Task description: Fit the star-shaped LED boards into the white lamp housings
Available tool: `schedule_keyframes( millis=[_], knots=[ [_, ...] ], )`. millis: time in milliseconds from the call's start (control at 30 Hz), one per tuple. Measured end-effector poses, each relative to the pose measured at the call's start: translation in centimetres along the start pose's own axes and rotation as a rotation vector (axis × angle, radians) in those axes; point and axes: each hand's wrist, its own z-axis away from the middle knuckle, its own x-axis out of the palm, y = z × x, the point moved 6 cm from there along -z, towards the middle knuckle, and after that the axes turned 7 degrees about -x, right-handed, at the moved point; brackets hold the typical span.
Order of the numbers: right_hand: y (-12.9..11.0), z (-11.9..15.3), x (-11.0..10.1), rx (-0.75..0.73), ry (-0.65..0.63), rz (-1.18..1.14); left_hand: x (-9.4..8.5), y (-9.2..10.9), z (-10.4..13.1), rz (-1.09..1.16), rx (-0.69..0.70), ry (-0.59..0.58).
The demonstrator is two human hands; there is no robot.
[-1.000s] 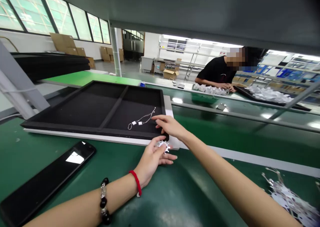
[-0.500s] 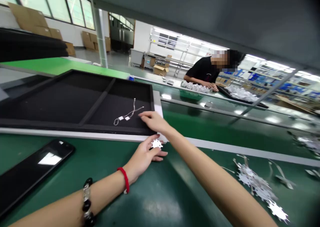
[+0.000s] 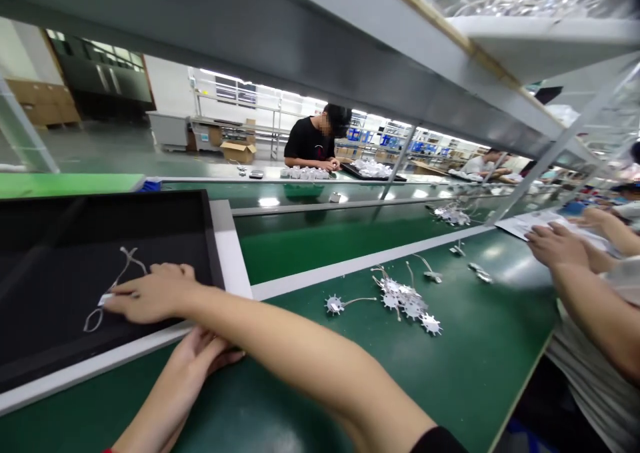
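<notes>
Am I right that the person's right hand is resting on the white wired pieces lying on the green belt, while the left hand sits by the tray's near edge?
Not quite: the head view shows the right hand on the white wired pieces inside the black tray, not on the green belt. The left hand does sit by the tray's near edge.

- green bench (image 3: 320,380), glossy top
- black tray (image 3: 190,216) on white board (image 3: 231,253), left side
- cluster of white spiky parts (image 3: 403,300) with wires, mid-right (one apart, left of the cluster)
- papers (image 3: 525,225) far right
</notes>
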Motion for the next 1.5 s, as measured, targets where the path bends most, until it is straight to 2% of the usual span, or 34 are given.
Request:
schedule_keyframes(
  millis=[67,167,233,300,367,467,533,667,767,867,933,1100,1300,1500],
  knots=[
    [-0.6,-1.6,1.2,-0.002,-0.053,0.089,-0.5,-0.3,-0.5,-0.010,0.007,0.015],
    [-1.6,-3.1,1.7,-0.068,-0.065,0.113,-1.1,-0.1,-0.7,-0.028,0.006,0.016],
    [-1.8,-2.6,0.9,-0.083,-0.034,0.043,-1.1,0.2,-0.3,-0.035,-0.012,0.017],
    [-1.5,-0.9,-0.4,-0.058,0.034,-0.051,-0.7,0.6,0.3,-0.051,-0.051,0.023],
    [-1.0,1.5,-1.9,-0.052,0.102,-0.113,-0.1,1.1,1.1,-0.068,-0.085,0.019],
    [0.3,6.0,-4.7,-0.067,0.276,-0.261,0.9,1.7,1.8,-0.058,-0.078,-0.018],
    [1.5,9.7,-6.4,-0.072,0.387,-0.399,1.1,1.7,2.0,-0.038,-0.059,-0.041],
    [4.3,17.7,-9.0,-0.063,0.531,-0.696,1.2,1.5,2.4,0.029,-0.051,-0.084],
    [5.8,22.9,-9.6,-0.006,0.575,-0.899,1.4,1.6,2.6,0.085,-0.037,-0.128],
    [6.7,25.8,-8.7,0.147,0.570,-1.191,1.6,1.8,2.8,0.123,-0.022,-0.166],
    [6.6,26.5,-7.9,0.242,0.535,-1.229,1.7,1.8,3.0,0.123,-0.010,-0.193],
    [6.0,26.8,-6.6,0.428,0.425,-1.087,1.6,1.9,3.3,0.027,0.070,-0.200],
    [5.6,27.0,-5.6,0.471,0.396,-1.063,1.3,2.1,4.0,-0.122,0.345,-0.181],
    [5.7,26.7,-5.0,0.508,0.353,-1.161,1.6,2.1,5.0,-0.287,0.436,-0.187]
  ],
)
